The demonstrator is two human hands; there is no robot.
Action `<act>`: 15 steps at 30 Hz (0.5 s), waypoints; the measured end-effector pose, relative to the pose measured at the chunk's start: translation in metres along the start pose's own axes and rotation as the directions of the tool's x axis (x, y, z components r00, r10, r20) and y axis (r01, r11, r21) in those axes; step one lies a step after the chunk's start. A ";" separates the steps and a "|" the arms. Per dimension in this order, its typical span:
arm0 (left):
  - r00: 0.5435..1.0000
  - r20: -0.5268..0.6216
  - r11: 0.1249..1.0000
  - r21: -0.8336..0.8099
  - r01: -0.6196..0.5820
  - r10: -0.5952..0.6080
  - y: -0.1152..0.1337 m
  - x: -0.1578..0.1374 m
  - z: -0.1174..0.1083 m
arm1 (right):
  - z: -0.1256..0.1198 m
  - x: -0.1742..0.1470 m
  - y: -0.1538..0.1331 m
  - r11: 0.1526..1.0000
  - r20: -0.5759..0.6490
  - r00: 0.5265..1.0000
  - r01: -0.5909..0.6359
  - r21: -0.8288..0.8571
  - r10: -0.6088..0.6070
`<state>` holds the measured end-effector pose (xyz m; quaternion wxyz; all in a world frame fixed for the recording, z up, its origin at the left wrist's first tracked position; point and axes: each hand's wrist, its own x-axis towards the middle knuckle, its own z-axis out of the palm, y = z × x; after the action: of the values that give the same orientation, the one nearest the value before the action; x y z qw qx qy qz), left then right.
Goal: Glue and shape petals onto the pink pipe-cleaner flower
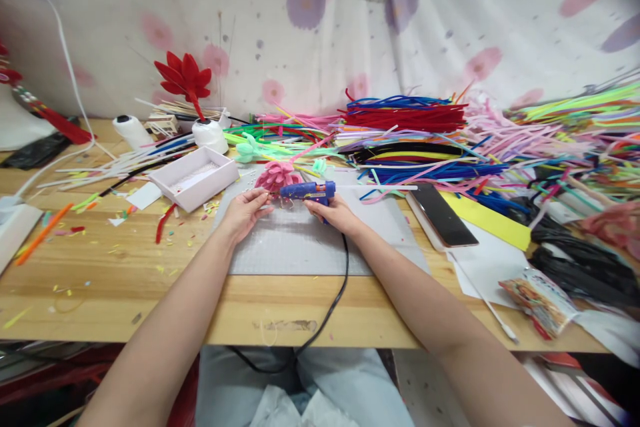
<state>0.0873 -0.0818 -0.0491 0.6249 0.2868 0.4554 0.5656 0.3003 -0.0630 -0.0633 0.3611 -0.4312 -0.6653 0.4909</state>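
A blue hot glue gun (320, 191) is gripped in my right hand (337, 213), its nozzle pointing left. A long pale glue stick (375, 187) sticks out of its back end, and a black cord (340, 280) hangs from its handle. My left hand (247, 215) is pinched closed just at the nozzle tip; whatever is between its fingers is too small to make out. Right behind the nozzle lies a pink pipe-cleaner flower (278, 175) with its stem toward the back right. Under both hands is a grey cutting mat (295, 250).
A white box (195, 177) with small beads stands left of the mat. Bundles of coloured pipe cleaners (405, 117) fill the back. A red flower (185, 77) stands in a white thread cone (211, 137). A black phone (445, 213) and snack packet (540, 300) lie right.
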 end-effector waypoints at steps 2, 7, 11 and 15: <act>1.000 0.006 1.000 0.001 -0.003 0.003 0.000 0.000 0.000 | 0.000 0.000 0.000 1.000 0.005 1.000 0.004 0.009 -0.005; 1.000 0.012 1.000 0.012 -0.005 0.005 -0.001 0.001 -0.001 | 0.001 0.000 0.000 1.000 0.002 1.000 0.004 0.006 -0.004; 1.000 0.010 1.000 0.016 -0.002 0.001 -0.001 0.001 -0.002 | 0.000 0.000 0.000 1.000 0.001 1.000 0.001 -0.006 -0.001; 1.000 0.003 1.000 0.015 0.003 -0.003 -0.001 0.002 -0.002 | 0.000 0.000 -0.002 1.000 0.007 1.000 -0.004 -0.016 0.004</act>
<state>0.0857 -0.0809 -0.0515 0.6241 0.2917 0.4590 0.5610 0.3004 -0.0635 -0.0618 0.3542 -0.4335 -0.6699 0.4878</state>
